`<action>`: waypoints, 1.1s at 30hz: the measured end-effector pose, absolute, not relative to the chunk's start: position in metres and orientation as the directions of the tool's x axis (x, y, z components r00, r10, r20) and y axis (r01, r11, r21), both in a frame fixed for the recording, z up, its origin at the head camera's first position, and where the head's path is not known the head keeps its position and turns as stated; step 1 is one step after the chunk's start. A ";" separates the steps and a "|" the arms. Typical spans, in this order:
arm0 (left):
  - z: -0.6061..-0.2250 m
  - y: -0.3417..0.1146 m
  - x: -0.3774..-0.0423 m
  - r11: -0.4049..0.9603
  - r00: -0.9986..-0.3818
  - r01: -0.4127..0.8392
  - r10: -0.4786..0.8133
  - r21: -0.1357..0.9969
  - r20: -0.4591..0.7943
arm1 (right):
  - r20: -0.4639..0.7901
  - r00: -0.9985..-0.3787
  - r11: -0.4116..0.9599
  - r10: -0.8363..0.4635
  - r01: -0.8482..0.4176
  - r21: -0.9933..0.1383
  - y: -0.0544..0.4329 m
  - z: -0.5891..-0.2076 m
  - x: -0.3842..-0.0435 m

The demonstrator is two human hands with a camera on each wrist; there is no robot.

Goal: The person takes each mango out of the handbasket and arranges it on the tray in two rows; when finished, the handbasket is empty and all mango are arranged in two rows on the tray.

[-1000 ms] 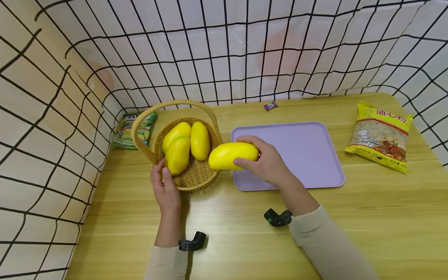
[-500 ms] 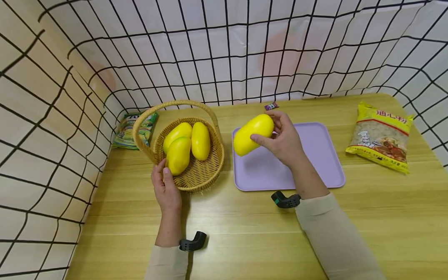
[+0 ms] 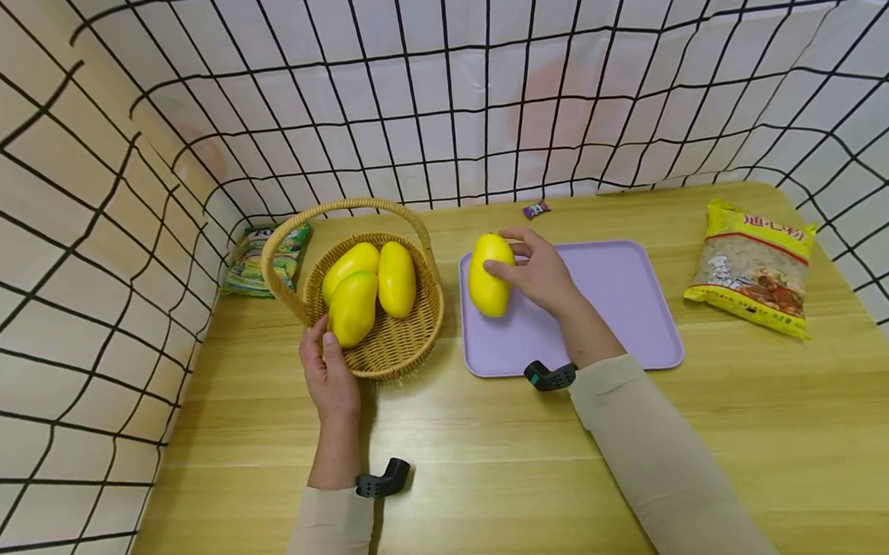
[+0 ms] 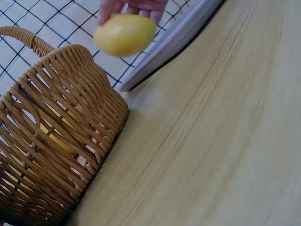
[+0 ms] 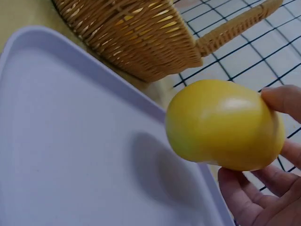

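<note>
A yellow mango (image 3: 492,277) is held upright-tilted between the thumb and fingers of my right hand (image 3: 537,273), over the left part of a lilac tray (image 3: 609,303). In the right wrist view the mango (image 5: 225,125) hangs clear of the tray (image 5: 70,132), casting a shadow on it. My left hand (image 3: 331,382) holds the near left rim of a wicker basket (image 3: 399,350), thumb and fingers at the edge. Inside that basket lie three more mangoes (image 3: 397,279). The left wrist view shows the basket's woven side (image 4: 61,127), with that hand mostly hidden.
A yellow bag of pasta (image 3: 753,272) lies right of the tray. Behind the basket's left side is a green packet (image 3: 261,261). A small purple wrapped candy (image 3: 537,210) sits near the back edge. Black wire grid panels (image 3: 452,111) enclose the table (image 3: 461,475) at the back and sides.
My right hand has carried the mango from beside the basket's right rim to above the tray, turning it from sideways to lengthwise. The left hand and basket stay in place.
</note>
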State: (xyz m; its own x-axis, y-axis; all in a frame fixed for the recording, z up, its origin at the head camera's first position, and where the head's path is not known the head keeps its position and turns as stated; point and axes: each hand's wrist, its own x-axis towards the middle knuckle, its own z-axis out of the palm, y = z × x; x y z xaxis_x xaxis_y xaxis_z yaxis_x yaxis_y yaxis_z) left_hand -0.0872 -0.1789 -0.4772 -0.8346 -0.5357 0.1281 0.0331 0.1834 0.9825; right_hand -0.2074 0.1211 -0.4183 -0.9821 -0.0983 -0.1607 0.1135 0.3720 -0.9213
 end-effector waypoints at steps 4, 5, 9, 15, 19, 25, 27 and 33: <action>-0.476 -0.180 -0.087 0.164 -0.835 0.027 -0.539 0.986 0.112 | -0.236 -0.965 0.429 -0.116 0.165 -0.888 0.116 -0.422 -0.216; -0.476 -0.180 -0.086 0.157 -0.835 0.026 -0.540 0.987 0.107 | -0.252 -0.960 0.436 -0.121 0.177 -0.883 0.115 -0.422 -0.218; -0.476 -0.180 -0.087 0.130 -0.832 0.038 -0.545 0.991 0.104 | -0.300 -0.945 0.433 -0.129 0.218 -0.875 0.111 -0.424 -0.227; -0.477 -0.180 -0.087 0.096 -0.830 0.057 -0.549 0.994 0.100 | -0.331 -0.933 0.395 -0.139 0.254 -0.883 0.107 -0.427 -0.237; -0.476 -0.179 -0.087 0.105 -0.829 0.050 -0.550 0.993 0.100 | -0.336 -0.931 0.365 -0.140 0.267 -0.892 0.105 -0.430 -0.240; -0.476 -0.179 -0.087 0.118 -0.831 0.047 -0.547 0.992 0.105 | -0.316 -0.941 0.355 -0.119 0.257 -0.899 0.101 -0.436 -0.242; -0.476 -0.179 -0.087 0.123 -0.830 0.045 -0.548 0.991 0.106 | -0.315 -0.942 0.361 -0.116 0.256 -0.897 0.100 -0.437 -0.243; -0.477 -0.180 -0.087 0.144 -0.826 0.039 -0.552 0.989 0.113 | -0.323 -0.940 0.354 -0.104 0.269 -0.896 0.099 -0.439 -0.243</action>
